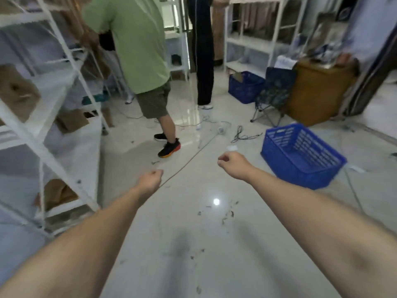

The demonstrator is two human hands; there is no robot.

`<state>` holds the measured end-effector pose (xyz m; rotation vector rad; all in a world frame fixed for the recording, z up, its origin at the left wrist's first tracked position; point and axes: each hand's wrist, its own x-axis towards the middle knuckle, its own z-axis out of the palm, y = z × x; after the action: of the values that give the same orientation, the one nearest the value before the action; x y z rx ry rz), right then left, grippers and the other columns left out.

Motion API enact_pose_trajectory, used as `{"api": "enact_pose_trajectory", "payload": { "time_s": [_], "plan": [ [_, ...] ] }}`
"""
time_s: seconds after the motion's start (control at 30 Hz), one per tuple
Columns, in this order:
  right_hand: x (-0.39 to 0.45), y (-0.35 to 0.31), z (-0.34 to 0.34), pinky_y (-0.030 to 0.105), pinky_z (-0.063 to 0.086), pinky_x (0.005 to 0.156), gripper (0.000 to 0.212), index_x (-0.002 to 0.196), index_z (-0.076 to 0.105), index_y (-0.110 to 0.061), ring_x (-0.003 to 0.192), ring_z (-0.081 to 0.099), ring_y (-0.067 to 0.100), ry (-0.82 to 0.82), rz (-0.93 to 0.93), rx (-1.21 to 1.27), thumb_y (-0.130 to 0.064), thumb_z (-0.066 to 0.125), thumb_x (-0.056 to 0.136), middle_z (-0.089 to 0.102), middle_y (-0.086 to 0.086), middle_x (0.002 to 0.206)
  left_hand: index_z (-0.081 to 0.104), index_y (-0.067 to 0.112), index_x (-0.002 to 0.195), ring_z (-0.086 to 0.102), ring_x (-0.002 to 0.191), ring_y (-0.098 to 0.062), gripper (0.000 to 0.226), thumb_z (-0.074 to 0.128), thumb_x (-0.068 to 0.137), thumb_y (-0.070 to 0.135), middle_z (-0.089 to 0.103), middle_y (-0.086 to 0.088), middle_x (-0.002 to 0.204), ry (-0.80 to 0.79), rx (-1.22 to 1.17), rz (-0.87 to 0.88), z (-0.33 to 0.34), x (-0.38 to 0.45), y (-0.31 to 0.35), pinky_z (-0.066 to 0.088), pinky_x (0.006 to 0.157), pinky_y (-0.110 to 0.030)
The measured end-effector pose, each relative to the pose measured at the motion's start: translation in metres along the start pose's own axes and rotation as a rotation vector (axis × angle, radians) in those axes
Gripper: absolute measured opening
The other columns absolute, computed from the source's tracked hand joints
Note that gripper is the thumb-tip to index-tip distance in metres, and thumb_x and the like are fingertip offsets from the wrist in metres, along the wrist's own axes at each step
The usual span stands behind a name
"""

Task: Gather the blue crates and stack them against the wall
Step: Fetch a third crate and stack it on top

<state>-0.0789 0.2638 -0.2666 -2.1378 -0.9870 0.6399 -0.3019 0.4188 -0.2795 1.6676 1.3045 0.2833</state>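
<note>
An empty blue slatted crate (300, 157) sits tilted on the pale tiled floor at the right. A second blue crate (245, 87) stands farther back by the white shelving, with something brown inside. My right hand (233, 163) is stretched forward, fingers curled shut, holding nothing, a short way left of the near crate. My left hand (150, 179) is also out in front, fingers curled shut and empty, over bare floor. Both forearms fill the lower part of the view.
White metal shelving (53, 100) with brown boxes lines the left side. A person in a green shirt (137, 44) and another in dark trousers (204, 61) stand ahead. A folding chair (272, 93), a brown cabinet (318, 91) and loose cables (242, 135) lie beyond the near crate.
</note>
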Motion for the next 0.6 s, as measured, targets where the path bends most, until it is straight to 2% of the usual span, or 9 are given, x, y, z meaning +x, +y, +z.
{"api": "enact_pose_trajectory", "payload": {
  "time_s": [0.1, 0.2, 0.3, 0.37, 0.4, 0.43, 0.5, 0.53, 0.6],
  "plan": [
    [0.007, 0.073, -0.086, 0.027, 0.042, 0.089, 0.027, 0.113, 0.066, -0.009, 0.112, 0.058, 0.024, 0.078, 0.112, 0.04, -0.022, 0.056, 0.093, 0.065, 0.007, 0.118, 0.045, 0.02, 0.073, 0.045, 0.074, -0.021, 0.026, 0.042, 0.095, 0.034, 0.049, -0.006, 0.082, -0.144, 0.0, 0.036, 0.102, 0.016, 0.077, 0.034, 0.063, -0.029],
    [0.005, 0.146, -0.169, 0.033, 0.046, 0.09, 0.025, 0.109, 0.067, -0.009, 0.11, 0.059, 0.024, 0.172, 0.218, 0.062, -0.022, 0.055, 0.092, 0.066, 0.007, 0.116, 0.054, 0.012, 0.094, 0.048, 0.077, -0.023, 0.02, 0.045, 0.093, 0.029, 0.054, -0.009, 0.09, -0.275, 0.0, 0.092, 0.206, 0.023, 0.149, 0.035, 0.061, -0.028],
    [0.003, 0.205, -0.23, 0.033, 0.047, 0.08, 0.017, 0.09, 0.069, -0.009, 0.092, 0.061, 0.022, 0.289, 0.327, 0.105, -0.019, 0.055, 0.088, 0.068, 0.005, 0.096, 0.054, 0.009, 0.1, 0.05, 0.075, -0.023, 0.018, 0.046, 0.093, 0.022, 0.057, -0.011, 0.092, -0.403, 0.013, 0.135, 0.293, 0.02, 0.207, 0.036, 0.061, -0.026],
    [0.004, 0.24, -0.259, 0.032, 0.044, 0.07, 0.016, 0.08, 0.065, -0.006, 0.079, 0.057, 0.022, 0.34, 0.403, 0.135, -0.014, 0.052, 0.086, 0.064, 0.012, 0.081, 0.056, 0.009, 0.102, 0.053, 0.076, -0.023, 0.018, 0.044, 0.093, 0.018, 0.059, -0.012, 0.094, -0.475, 0.028, 0.155, 0.345, 0.022, 0.24, 0.039, 0.061, -0.026],
    [0.004, 0.252, -0.269, 0.032, 0.041, 0.068, 0.019, 0.081, 0.064, 0.0, 0.076, 0.054, 0.023, 0.345, 0.44, 0.141, -0.012, 0.051, 0.086, 0.063, 0.02, 0.082, 0.058, 0.008, 0.104, 0.056, 0.078, -0.023, 0.021, 0.042, 0.094, 0.017, 0.061, -0.012, 0.095, -0.497, 0.039, 0.163, 0.363, 0.026, 0.252, 0.042, 0.063, -0.027],
    [0.005, 0.268, -0.279, 0.033, 0.041, 0.068, 0.023, 0.088, 0.063, 0.006, 0.076, 0.054, 0.024, 0.353, 0.479, 0.151, -0.012, 0.049, 0.087, 0.064, 0.027, 0.092, 0.059, 0.007, 0.108, 0.058, 0.08, -0.024, 0.025, 0.041, 0.094, 0.016, 0.063, -0.012, 0.097, -0.526, 0.056, 0.17, 0.384, 0.031, 0.263, 0.044, 0.065, -0.029],
    [0.011, 0.296, -0.297, 0.039, 0.047, 0.071, 0.029, 0.101, 0.061, 0.009, 0.082, 0.06, 0.032, 0.383, 0.547, 0.173, -0.013, 0.047, 0.089, 0.064, 0.027, 0.11, 0.06, 0.006, 0.111, 0.06, 0.083, -0.024, 0.029, 0.04, 0.094, 0.017, 0.065, -0.012, 0.101, -0.572, 0.101, 0.175, 0.422, 0.048, 0.283, 0.048, 0.07, -0.032],
    [0.016, 0.31, -0.305, 0.041, 0.05, 0.074, 0.03, 0.102, 0.061, 0.008, 0.086, 0.062, 0.034, 0.399, 0.578, 0.179, -0.015, 0.047, 0.089, 0.064, 0.025, 0.111, 0.06, 0.005, 0.111, 0.061, 0.085, -0.025, 0.029, 0.04, 0.094, 0.018, 0.065, -0.012, 0.102, -0.589, 0.117, 0.175, 0.439, 0.058, 0.291, 0.049, 0.072, -0.034],
    [0.028, 0.335, -0.322, 0.039, 0.05, 0.073, 0.028, 0.095, 0.061, 0.005, 0.085, 0.062, 0.033, 0.419, 0.628, 0.19, -0.018, 0.048, 0.09, 0.066, 0.02, 0.098, 0.06, 0.005, 0.11, 0.061, 0.086, -0.025, 0.028, 0.041, 0.094, 0.02, 0.065, -0.012, 0.101, -0.604, 0.128, 0.182, 0.469, 0.081, 0.303, 0.05, 0.075, -0.036]
  ]
}}
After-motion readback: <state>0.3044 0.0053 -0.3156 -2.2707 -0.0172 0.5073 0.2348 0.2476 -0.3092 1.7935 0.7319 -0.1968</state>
